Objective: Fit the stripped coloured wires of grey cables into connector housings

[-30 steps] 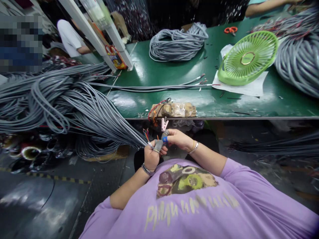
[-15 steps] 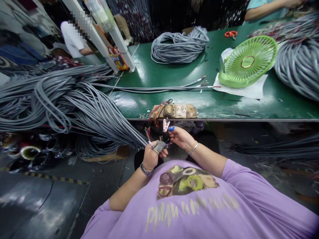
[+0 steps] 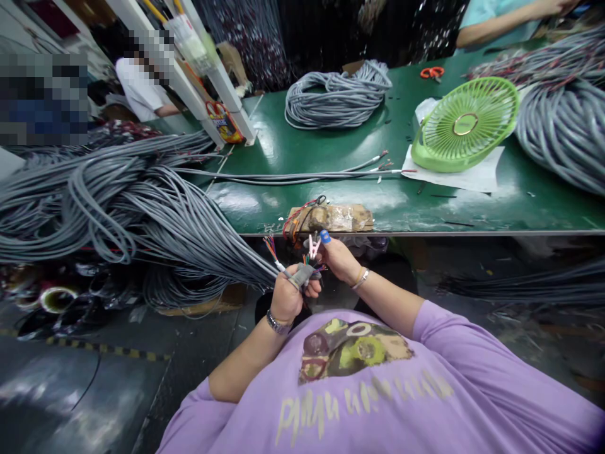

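Note:
My left hand [image 3: 287, 295] is closed round the end of a grey cable [image 3: 282, 267], its thumb wrapped in a grey cover. Coloured wires [image 3: 270, 248] fan out beyond the white sleeve on that cable, and more thin wires [image 3: 307, 258] stick up by the thumb. Just to the right is my right hand [image 3: 341, 260], fingers curled in and a blue cover [image 3: 325, 236] on the thumb. What its fingertips pinch is hidden. A pale pink clip [image 3: 314, 246] stands between the hands, below the wooden block [image 3: 345, 217] at the bench edge.
A large pile of grey cables [image 3: 179, 221] lies left, running to my left hand. On the green bench [image 3: 265, 151] are a cable coil [image 3: 335, 98], a green fan [image 3: 467, 126] and orange-handled scissors [image 3: 432, 73]. More cables [image 3: 562, 126] sit right; a co-worker's arm [image 3: 501, 25] shows behind.
My right hand has turned thumb-up and come closer to the clip and the wires. The left hand keeps its grip. The whole view has shifted slightly.

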Motion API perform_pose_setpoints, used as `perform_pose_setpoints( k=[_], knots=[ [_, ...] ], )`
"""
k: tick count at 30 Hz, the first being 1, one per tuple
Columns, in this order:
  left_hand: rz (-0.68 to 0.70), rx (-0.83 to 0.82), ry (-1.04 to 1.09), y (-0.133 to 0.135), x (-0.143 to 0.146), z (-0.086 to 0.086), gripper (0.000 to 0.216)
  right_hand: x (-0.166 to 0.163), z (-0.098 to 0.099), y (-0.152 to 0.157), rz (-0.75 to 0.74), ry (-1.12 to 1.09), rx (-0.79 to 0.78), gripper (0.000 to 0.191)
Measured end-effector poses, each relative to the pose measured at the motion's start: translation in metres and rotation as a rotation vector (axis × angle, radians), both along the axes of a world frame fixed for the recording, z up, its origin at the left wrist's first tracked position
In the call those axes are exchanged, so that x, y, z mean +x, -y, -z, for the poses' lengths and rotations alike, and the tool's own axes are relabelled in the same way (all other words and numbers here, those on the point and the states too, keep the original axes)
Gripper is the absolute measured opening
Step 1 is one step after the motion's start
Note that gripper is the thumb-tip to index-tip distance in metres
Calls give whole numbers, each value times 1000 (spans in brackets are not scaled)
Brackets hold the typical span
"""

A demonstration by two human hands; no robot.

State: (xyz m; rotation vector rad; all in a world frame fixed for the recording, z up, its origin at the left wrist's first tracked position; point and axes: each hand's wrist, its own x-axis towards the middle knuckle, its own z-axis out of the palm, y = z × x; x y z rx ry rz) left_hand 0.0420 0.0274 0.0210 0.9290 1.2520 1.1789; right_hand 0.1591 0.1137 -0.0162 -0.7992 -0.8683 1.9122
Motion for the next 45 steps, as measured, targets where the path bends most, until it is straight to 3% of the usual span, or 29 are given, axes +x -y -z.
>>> perform_pose_setpoints(
  k=[2,6,10,26,32,38,41,45],
  knots=[
    [11,2,6,-2,1,2,33,0,4,2,-27,-52,-56,58],
    [15,7,-22,-3,2,9,36,8,5,11,-232,-195,-150,51],
    [26,18,-99,1,1,16,38,16,-2,16,-284,-145,-157,47],
    [3,18,-201,12,-3,22,38,19,-13,27,-102,99,-43,40],
    [-82,29,-134,13,-2,17,37,21,-6,28,-93,1,-35,44],
    [-90,61,-58,11,4,2,35,14,4,6,-168,-135,-247,46],
    [-79,61,-67,8,8,1,37,3,4,-1,-165,-168,-191,50],
    [-81,47,-84,3,12,4,38,-9,3,0,-5,-133,-95,56]
  ],
)
